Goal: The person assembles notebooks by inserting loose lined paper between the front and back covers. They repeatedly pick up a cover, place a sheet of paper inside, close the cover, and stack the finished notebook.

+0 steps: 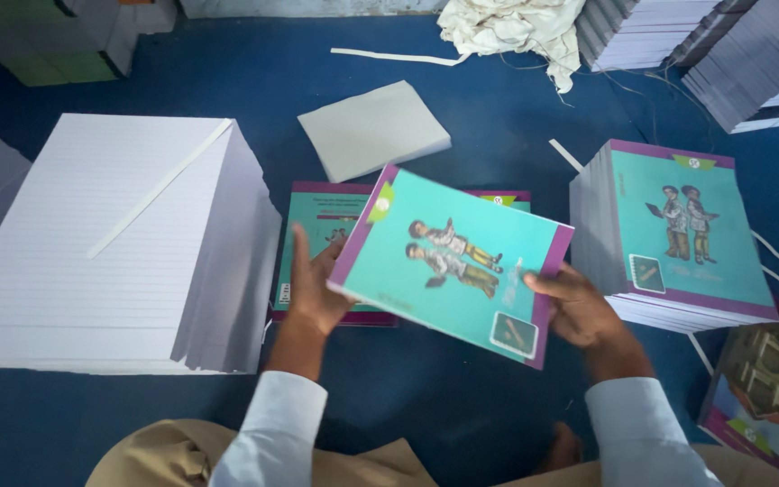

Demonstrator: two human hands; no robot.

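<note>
Head view: teal exercise-book cover (453, 261) held above blue floor (462, 397), long axis slanting upper left to lower right; left hand (313, 289) gripping left edge, right hand (579, 311) pinching lower-right corner.

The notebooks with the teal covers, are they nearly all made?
Done: a finished stack sits on the right. In hand: left hand and right hand hold one teal-covered notebook above loose covers. Left: the tall ruled paper pile looks large, so probably not nearly.

Ruled sheet stack (110, 243) left, notebook stack (678, 234) right, held notebook (453, 261) btwn, above cover pile (317, 234).
</note>
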